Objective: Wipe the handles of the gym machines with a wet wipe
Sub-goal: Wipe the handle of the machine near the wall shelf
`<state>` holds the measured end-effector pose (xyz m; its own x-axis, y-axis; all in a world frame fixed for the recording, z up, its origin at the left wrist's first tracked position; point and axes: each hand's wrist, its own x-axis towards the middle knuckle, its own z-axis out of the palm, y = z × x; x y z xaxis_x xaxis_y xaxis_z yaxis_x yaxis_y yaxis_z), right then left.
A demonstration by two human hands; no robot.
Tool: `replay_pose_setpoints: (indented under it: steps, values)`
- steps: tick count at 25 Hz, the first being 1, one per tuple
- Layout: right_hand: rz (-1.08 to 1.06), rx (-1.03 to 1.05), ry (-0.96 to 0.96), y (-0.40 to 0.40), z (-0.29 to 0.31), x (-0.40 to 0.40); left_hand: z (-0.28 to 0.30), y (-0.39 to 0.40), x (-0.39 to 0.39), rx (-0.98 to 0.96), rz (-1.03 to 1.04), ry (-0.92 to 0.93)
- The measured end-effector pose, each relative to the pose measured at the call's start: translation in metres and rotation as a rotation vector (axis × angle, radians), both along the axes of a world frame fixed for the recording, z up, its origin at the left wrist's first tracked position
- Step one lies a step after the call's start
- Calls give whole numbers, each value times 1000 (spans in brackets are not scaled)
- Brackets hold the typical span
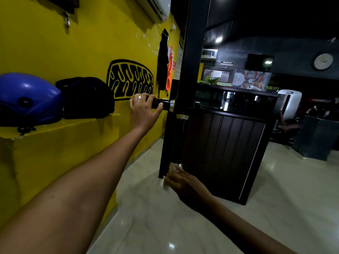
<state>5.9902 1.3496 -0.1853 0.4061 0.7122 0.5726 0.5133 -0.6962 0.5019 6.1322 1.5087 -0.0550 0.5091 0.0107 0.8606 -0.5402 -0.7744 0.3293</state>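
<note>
Gripping smooth black cylindrical handle [161, 104], left hand [142, 111] curled round it

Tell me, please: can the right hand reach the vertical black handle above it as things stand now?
Probably yes. The right hand, blurred, is at the lower end of the vertical black handle, and nothing lies between them. The left hand grips the horizontal handle higher up, out of its way.

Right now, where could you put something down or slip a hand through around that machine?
The pale floor between the yellow wall and dark cabinet lies bare. The ledge is crowded by a blue helmet and black bag. The left hand occupies the horizontal handle.
</note>
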Motion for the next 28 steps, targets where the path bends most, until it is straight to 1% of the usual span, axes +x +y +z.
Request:
replay_pose_setpoints:
  steps: [2,4,6,9,11,13,15,17,18,19,20,21,23,24,25,26,28]
  values:
    - [-37,124,-72,-9,16,8,1,-3,0,2,18,12]
    - [-131,167,-41,-16,21,18,1,-4,2,39,36,-26]
    - [-158,153,18,-19,6,19,2,-1,3,68,15,-42]
    - [-173,218,26,-27,-27,12,4,-1,-1,68,-21,-12]
    - [-154,280,33,-27,-42,4,3,-2,-4,51,-16,-10]
    - [-132,417,48,-29,-51,-1,1,-3,-4,38,-17,9]
    - [-120,687,39,-29,-46,-4,-1,-3,-4,41,-19,23]
    - [-63,1005,-1,-25,-28,-6,0,-5,-3,54,-9,27]
    - [-43,1178,15,-20,-20,-7,0,-5,-4,60,0,34]
    - [-38,1368,76,-13,-14,-6,0,-5,-4,66,8,41]
    - [-38,1567,194,-5,-10,-6,0,-5,-4,70,15,46]
    - [-18,1757,372,4,-9,-5,1,-5,-5,72,22,51]
    - [151,2063,772,20,-14,-4,1,-5,-5,70,29,57]
    - [273,2182,904,24,-17,-5,1,-4,-5,71,28,61]
    - [387,2292,976,26,-19,-6,1,-4,-6,74,27,64]
    - [482,2383,1009,25,-19,-7,1,-5,-5,77,27,62]
    - [596,2477,1057,21,-20,-9,-1,-6,-5,75,28,50]
